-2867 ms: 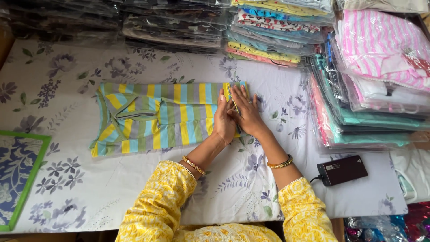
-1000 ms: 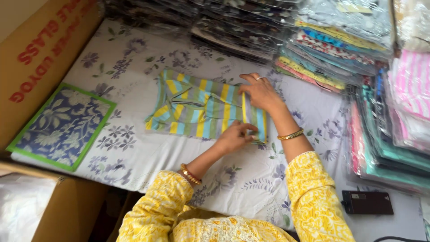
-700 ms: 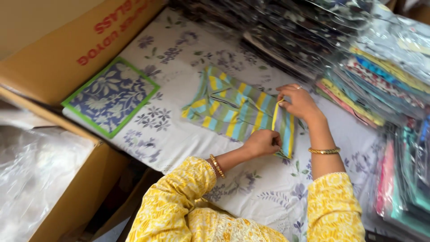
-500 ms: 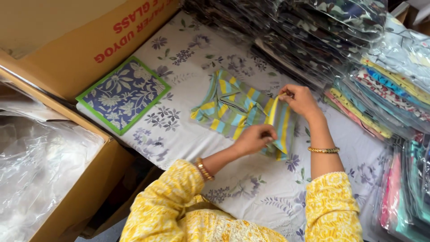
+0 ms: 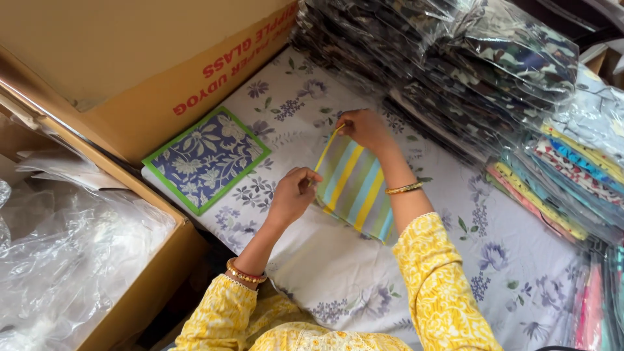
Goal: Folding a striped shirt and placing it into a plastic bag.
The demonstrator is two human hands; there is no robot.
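Observation:
A striped garment (image 5: 356, 186) in yellow, green and light blue lies folded into a narrow rectangle on a white floral sheet (image 5: 338, 273). My left hand (image 5: 294, 193) pinches its near left corner. At the far left corner my right hand (image 5: 364, 129) grips the folded edge. Both wrists carry gold bangles and the sleeves are yellow with a white print.
A blue floral cloth with a green border (image 5: 205, 158) lies left of the garment. A big cardboard box (image 5: 123, 71) with clear plastic bags (image 5: 62, 260) stands at the left. Stacks of bagged clothes (image 5: 455, 58) fill the far side and the right (image 5: 572, 175).
The garment was spread wide and is now folded over into a narrow rectangle. Both hands shifted to its left edge. The view has swung left, showing the cardboard box and plastic bags.

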